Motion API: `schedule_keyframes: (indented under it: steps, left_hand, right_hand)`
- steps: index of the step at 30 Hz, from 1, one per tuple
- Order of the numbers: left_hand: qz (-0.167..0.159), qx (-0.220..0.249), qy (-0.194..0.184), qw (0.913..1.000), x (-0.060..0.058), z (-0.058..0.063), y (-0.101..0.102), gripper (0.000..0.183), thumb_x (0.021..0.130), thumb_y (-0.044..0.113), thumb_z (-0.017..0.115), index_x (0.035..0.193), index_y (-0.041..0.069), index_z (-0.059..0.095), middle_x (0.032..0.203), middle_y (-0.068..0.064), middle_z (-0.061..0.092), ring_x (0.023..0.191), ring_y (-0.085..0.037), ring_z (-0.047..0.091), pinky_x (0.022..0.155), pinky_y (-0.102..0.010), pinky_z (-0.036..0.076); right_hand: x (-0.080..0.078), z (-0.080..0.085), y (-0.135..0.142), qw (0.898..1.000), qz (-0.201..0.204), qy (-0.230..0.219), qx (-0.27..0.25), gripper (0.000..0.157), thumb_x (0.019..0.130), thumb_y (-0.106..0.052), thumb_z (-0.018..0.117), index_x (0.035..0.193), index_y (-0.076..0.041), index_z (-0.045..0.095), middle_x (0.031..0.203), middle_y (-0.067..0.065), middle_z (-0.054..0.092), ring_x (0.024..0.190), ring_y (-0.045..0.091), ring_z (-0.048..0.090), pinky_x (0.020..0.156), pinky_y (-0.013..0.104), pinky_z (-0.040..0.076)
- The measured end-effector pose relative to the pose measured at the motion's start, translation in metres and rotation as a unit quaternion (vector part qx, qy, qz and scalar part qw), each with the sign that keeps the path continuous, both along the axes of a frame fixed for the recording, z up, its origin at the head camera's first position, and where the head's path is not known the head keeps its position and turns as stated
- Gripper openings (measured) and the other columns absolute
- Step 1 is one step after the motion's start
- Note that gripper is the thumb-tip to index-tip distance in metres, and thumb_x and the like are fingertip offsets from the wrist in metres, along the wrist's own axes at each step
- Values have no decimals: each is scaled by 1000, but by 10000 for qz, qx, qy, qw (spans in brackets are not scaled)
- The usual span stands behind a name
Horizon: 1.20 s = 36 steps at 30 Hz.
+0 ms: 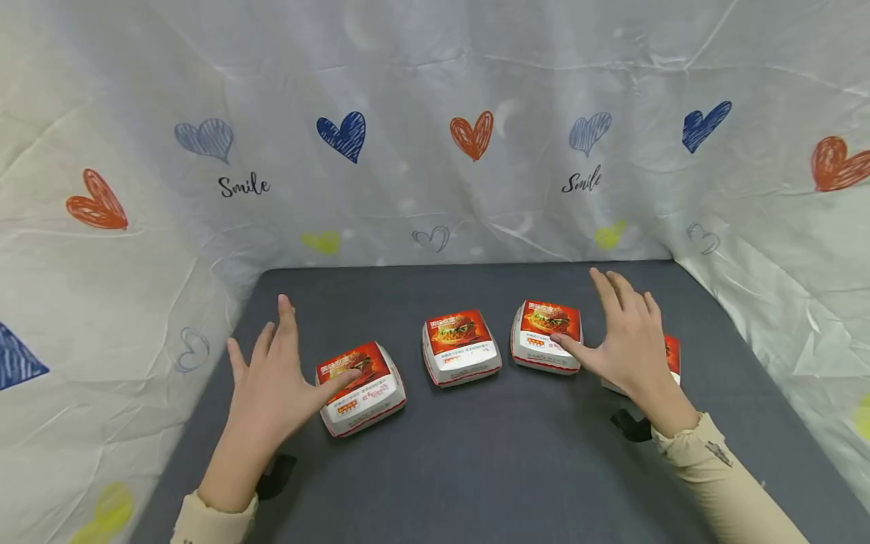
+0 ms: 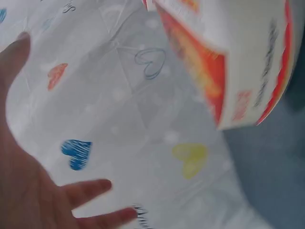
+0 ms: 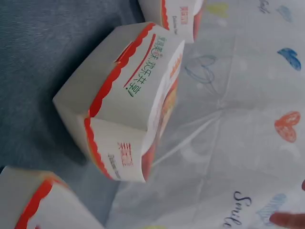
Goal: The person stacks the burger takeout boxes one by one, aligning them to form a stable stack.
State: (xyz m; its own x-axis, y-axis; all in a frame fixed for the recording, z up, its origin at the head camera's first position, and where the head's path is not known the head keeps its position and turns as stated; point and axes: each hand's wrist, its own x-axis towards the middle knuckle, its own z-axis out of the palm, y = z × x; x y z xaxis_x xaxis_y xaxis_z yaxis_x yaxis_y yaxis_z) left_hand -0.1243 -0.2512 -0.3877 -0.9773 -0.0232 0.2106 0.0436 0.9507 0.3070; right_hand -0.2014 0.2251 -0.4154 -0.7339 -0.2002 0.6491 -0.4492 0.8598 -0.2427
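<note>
Four burger boxes, red and white with a burger picture on the lid, stand closed on the dark table. My left hand (image 1: 272, 393) is spread in the air beside the leftmost burger box (image 1: 370, 404), its thumb overlapping the lid in the head view. In the left wrist view that burger box (image 2: 252, 62) shows close by. Fingers apart, my right hand (image 1: 628, 347) hovers between the third burger box (image 1: 547, 363) and the rightmost burger box (image 1: 673, 353), which it partly hides. Neither hand holds anything. Between the hands sits the second burger box (image 1: 469, 359).
A dark grey cloth covers the table (image 1: 448, 468). White curtain (image 1: 408, 68) printed with hearts and "Smile" encloses the back and both sides. A black strap (image 1: 632, 425) sits at the right wrist and another black strap (image 1: 276, 476) at the left.
</note>
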Motion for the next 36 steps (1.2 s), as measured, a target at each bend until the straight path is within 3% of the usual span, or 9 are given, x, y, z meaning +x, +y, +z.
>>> schedule_keyframes:
  steps: [2, 5, 7, 14, 23, 26, 31, 36]
  left_hand:
    - [-98, 580, 31, 9983, 2, -6, -4, 143, 84, 75, 75, 164, 15, -28, 173, -22, 25, 148, -58, 32, 120, -76, -5]
    - [-207, 1140, 22, 9933, 4, -20, -13, 143, 86, 64, 81, 164, 15, -28, 176, -17, 20, 147, -60, 32, 119, -77, 11]
    - [-280, 1327, -117, 9907, 5, -31, -19, 139, 87, 60, 82, 165, 15, -25, 176, -17, 17, 147, -61, 31, 116, -78, 19]
    - [-357, 1497, -486, 9869, 5, -69, -33, 135, 86, 60, 83, 169, 15, -14, 176, -15, 19, 131, -45, 52, 103, -73, 40]
    - [-334, 1832, -852, 9788, 3, -95, -34, 139, 81, 58, 88, 170, 15, -11, 177, -13, 19, 127, -36, 49, 100, -65, 43]
    - [-456, 1890, -827, 9774, 2, -98, -32, 140, 79, 56, 90, 171, 13, -7, 176, -14, 21, 135, -40, 47, 107, -69, 37]
    - [-593, 1979, -913, 9742, 0, -100, -28, 141, 77, 57, 91, 171, 14, -5, 177, -12, 19, 152, -51, 26, 114, -75, 25]
    - [-483, 1905, -1070, 9746, 1, -101, -27, 141, 76, 59, 91, 172, 13, -2, 176, -16, 18, 153, -52, 24, 113, -75, 28]
  right_hand:
    - [-9, 0, -5, 9995, 223, 60, -226, 105, 81, -76, 72, 157, -6, 49, 147, 25, 56, 122, 50, 59, 104, 76, 38]
    - [-18, -4, -11, 9975, 501, -266, -416, 102, 76, -54, 86, 157, -5, 48, 151, 22, 56, 134, 46, 55, 103, 74, 40]
    - [-22, -9, -17, 9954, 602, -573, -484, 103, 77, -50, 89, 159, -7, 46, 155, 20, 54, 140, 44, 51, 105, 74, 39]
    - [-32, -31, -40, 9857, 978, -1326, -338, 106, 78, -53, 89, 163, -13, 41, 160, 18, 49, 150, 41, 40, 112, 71, 31]
    - [-38, -40, -66, 9815, 1192, -1491, 146, 110, 76, -62, 87, 162, -10, 43, 161, 14, 49, 150, 40, 39, 113, 72, 26]
    - [-40, -41, -72, 9813, 1157, -1504, 336, 111, 75, -66, 84, 162, -10, 43, 160, 12, 50, 149, 39, 38, 114, 73, 25]
    - [-45, -40, -82, 9736, 1365, -1664, 759, 114, 76, -70, 82, 164, -11, 41, 160, 11, 51, 144, 39, 40, 111, 70, 25]
    - [-49, -37, -89, 9597, 1709, -1931, 1116, 120, 73, -72, 84, 166, -12, 37, 161, 11, 50, 138, 39, 40, 103, 67, 25]
